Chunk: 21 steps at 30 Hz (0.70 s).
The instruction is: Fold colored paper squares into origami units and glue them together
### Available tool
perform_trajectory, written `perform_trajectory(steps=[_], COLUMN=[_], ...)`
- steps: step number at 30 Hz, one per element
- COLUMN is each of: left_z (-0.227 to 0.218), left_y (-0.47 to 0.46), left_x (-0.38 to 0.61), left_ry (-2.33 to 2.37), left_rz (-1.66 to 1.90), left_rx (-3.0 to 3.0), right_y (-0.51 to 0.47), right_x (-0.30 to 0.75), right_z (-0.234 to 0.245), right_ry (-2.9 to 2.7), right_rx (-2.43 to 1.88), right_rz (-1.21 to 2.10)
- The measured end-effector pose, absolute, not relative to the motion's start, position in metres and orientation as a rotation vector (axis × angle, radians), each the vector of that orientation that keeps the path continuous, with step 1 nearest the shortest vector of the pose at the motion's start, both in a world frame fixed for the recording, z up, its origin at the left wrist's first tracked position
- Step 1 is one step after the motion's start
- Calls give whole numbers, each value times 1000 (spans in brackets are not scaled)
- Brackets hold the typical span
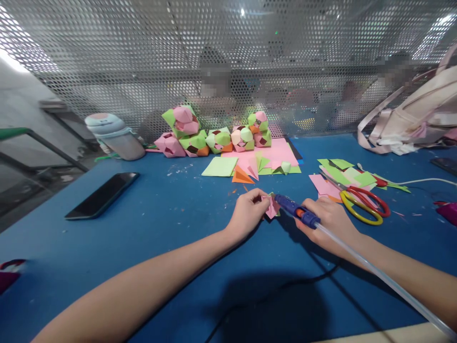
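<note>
We read this as a shared craft workstation. A blue table (160, 214) is fenced at the back by a perforated metal screen (143, 57), with other people seated behind it. We note folded paper balls (214, 136), loose coloured paper sheets (271, 152), scissors (360, 200), a phone (102, 195) and a pink bag (417, 119).

Phone (102, 196), scissors (360, 202), paper balls (214, 136)

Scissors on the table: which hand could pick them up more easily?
Probably the right hand: the scissors lie just beside it, though it grips the glue gun. The left hand pinches the folded paper, farther away.
</note>
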<state>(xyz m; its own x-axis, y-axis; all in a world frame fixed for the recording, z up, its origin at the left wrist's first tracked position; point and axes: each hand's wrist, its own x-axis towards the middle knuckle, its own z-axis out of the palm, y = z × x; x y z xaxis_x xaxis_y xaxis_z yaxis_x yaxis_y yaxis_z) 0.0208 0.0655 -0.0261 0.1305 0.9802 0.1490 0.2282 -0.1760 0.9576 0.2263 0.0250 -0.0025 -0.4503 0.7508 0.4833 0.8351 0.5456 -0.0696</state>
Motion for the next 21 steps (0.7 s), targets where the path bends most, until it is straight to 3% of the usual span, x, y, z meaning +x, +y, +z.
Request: perform_trajectory(steps=[21], left_z=[-22], left_y=[65], left_x=[21], left_ry=[1246], left_rz=[1115], left_rx=[1525], right_y=[24], right_x=[228], right_z=[1], right_ry=[-2363], right_rx=[-1382], right_rz=[-282])
